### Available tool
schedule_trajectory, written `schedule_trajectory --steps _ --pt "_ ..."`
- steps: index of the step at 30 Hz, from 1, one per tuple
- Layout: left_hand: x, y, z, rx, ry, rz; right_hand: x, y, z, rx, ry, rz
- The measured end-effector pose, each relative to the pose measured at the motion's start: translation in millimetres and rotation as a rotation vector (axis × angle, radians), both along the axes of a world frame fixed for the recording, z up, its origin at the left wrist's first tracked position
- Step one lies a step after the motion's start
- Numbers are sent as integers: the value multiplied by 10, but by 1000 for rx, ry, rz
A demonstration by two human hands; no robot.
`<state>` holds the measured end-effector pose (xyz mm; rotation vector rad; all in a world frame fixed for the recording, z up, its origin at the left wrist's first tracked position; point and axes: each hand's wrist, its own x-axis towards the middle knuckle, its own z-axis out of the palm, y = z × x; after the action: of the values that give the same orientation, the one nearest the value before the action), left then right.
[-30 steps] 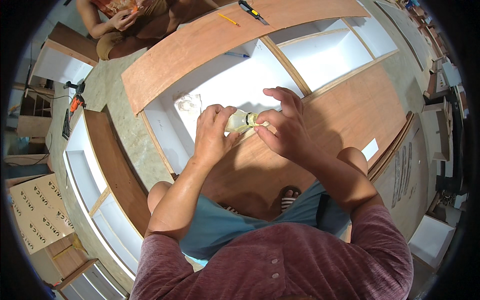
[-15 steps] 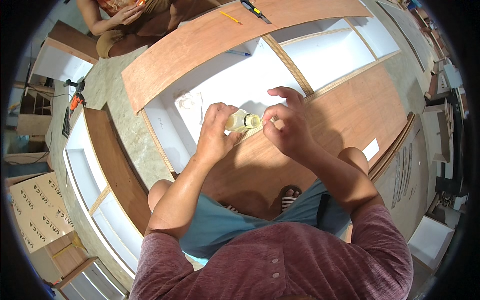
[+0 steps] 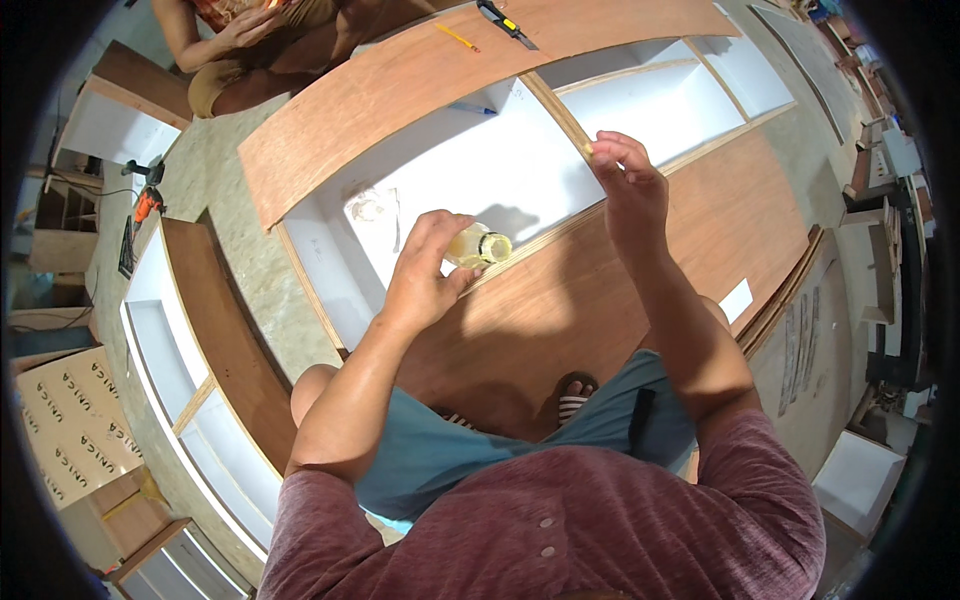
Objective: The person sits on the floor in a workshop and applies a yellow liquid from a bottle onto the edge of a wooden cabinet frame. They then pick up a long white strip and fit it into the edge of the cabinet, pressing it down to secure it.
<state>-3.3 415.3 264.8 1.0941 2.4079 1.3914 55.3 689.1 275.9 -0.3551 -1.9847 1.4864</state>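
The left hand [image 3: 425, 265] grips a clear, yellowish bottle [image 3: 466, 245], thumb on the near side and fingers over the far side. The bottle is tilted, its mouth toward the right, with a dark ring round the neck. It is above the near edge of a white-lined cabinet [image 3: 345, 308]; whether it touches that edge I cannot tell.

The right hand [image 3: 636, 195] is raised to the right of the bottle, well apart from it, fingers bent and fingertips beside the wooden divider [image 3: 556, 112]. A small yellowish bit [image 3: 589, 148] shows at the fingertips; whether the hand is closed on it I cannot tell.

Inside the cabinet, a blue pen [image 3: 474, 108] lies near the far wall and a brownish stain [image 3: 370, 206] marks the white at left. On the far wooden panel [image 3: 340, 145] lie a yellow pencil [image 3: 458, 38] and, just to its right, a black and yellow cutter [image 3: 507, 24] with its blade out. A white slip [image 3: 736, 301] lies on the near panel [image 3: 545, 320]. At left, an orange and black drill [image 3: 148, 205] stands near a 2nd cabinet [image 3: 225, 320]. Beyond the far panel sits a co-worker [image 3: 230, 85].
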Motion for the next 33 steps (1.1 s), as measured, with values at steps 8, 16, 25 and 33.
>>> schedule_trajectory --steps 8,16,25,33 --pt "-117 -41 -114 53 -120 156 -53 111 53 -835 -82 147" --pt "-171 -66 -174 208 -44 162 -67 141 -179 -785 -76 417" --pt "-266 -180 3 336 -91 343 -271 -99 -919 -269 -137 426" --pt "-442 -424 -57 503 -53 450 -408 -233 -1463 61 -160 261"
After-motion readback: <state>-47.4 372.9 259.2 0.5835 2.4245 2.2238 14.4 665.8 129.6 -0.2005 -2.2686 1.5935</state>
